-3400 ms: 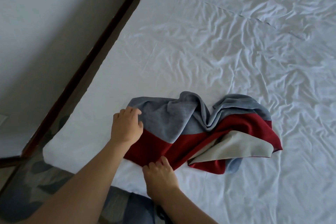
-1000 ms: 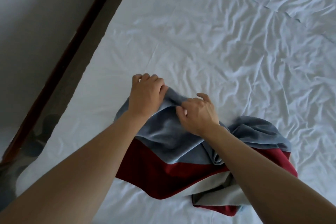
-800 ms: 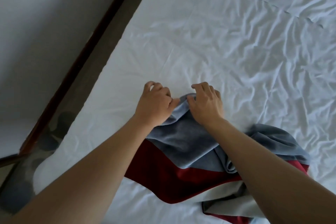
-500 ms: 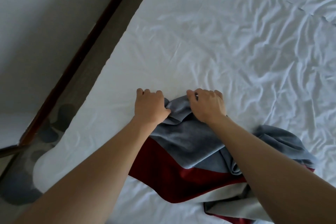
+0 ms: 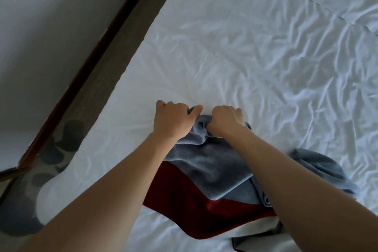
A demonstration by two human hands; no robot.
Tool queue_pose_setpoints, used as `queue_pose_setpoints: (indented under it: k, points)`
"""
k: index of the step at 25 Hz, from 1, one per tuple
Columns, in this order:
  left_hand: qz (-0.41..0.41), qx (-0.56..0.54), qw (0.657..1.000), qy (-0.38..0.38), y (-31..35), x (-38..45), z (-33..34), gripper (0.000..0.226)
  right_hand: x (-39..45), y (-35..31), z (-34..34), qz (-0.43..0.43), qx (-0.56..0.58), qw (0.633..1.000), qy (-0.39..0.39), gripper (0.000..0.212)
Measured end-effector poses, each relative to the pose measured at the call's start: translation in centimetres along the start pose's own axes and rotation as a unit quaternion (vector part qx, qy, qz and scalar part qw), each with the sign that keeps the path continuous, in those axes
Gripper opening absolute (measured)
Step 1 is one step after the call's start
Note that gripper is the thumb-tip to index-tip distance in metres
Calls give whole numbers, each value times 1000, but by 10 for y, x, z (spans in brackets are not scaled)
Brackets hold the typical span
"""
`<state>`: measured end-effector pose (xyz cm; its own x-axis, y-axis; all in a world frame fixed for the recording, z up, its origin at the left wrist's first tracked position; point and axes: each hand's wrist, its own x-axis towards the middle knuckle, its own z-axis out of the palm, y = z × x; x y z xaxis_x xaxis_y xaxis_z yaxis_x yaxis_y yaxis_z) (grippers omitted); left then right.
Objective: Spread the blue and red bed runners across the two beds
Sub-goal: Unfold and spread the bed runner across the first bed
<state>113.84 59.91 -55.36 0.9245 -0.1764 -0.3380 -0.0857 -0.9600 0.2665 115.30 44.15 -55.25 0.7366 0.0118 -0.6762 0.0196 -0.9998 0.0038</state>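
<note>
Both hands, left hand (image 5: 172, 121) and right hand (image 5: 225, 121), grasp the blue far edge of the bed runner (image 5: 206, 182), which lies bunched on the white bed (image 5: 245, 57), near its left edge.

My left hand (image 5: 172, 121) has left the near-left corner of the bed runner (image 5: 206, 166) and my right hand (image 5: 226, 121) its near red edge; both have gone to the runner's far blue edge. There my fingers, spread half a second ago, have curled into fists on the bunched blue cloth, side by side. The runner's left part now lies pulled further up the bed (image 5: 245, 47).
</note>
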Motion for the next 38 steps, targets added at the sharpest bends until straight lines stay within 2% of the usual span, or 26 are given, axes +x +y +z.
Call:
queue_pose_setpoints:
  k: [2, 3, 5, 6, 7, 9, 10, 12, 14, 17, 19, 21, 23, 25, 28, 30, 36, 38]
  points:
    - [-47, -83, 995, -18, 4, 12, -5, 51, 0, 0, -2, -15, 31, 998, 48, 14]
    - [-48, -109, 993, 8, 2, 16, -8, 47, 0, 2, -5, -21, 72, 991, 112, 12]
    - [-57, -139, 981, 119, -9, 20, -19, 40, 1, 6, -15, -9, 173, 951, 255, 9]
    - [-77, -145, 975, 148, -17, 22, -22, 38, 3, 8, -21, -2, 190, 942, 277, 6]
    - [-99, -146, 974, 141, -25, 23, -22, 36, 5, 9, -24, -1, 182, 947, 266, 2]
    - [-128, -117, 983, 64, -32, 19, -13, 32, 10, 4, -19, 0, 159, 962, 220, 13]
    - [-126, -99, 987, 33, -31, 15, -6, 31, 11, -1, -18, 9, 184, 960, 208, 20]
    - [-117, -95, 988, 28, -32, 14, 2, 34, 16, -12, -24, 35, 276, 935, 218, 32]
    - [-138, -165, 975, 48, -34, 22, 4, 41, 30, -22, -33, 27, 329, 919, 216, 29]
    - [-145, -209, 966, 51, -31, 34, 2, 33, 44, -38, -47, -20, 343, 911, 230, 12]
    - [-155, -205, 962, 87, -30, 32, 4, 26, 43, -35, -44, -19, 285, 924, 254, 11]
    - [-181, -188, 957, 125, -32, 26, 7, 21, 38, -23, -31, -10, 175, 945, 277, 35]
    - [-190, -171, 958, 127, -38, 21, 10, 24, 36, -15, -20, -22, 112, 954, 278, 46]
    - [-174, -151, 965, 124, -45, 21, 12, 25, 40, -17, -17, -15, 111, 959, 260, 43]
    - [-156, -134, 968, 143, -59, 21, 10, 22, 52, -31, -20, -25, 122, 957, 264, 20]
    - [-156, -123, 968, 154, -78, 26, 5, 20, 62, -48, -26, -48, 118, 952, 277, 12]
    - [-225, -111, 953, 171, -167, 42, -11, 20, 106, -131, -54, -118, 95, 945, 289, 14]
    - [-259, -153, 943, 139, -185, 44, -11, 25, 110, -150, -56, -130, 77, 945, 289, 22]
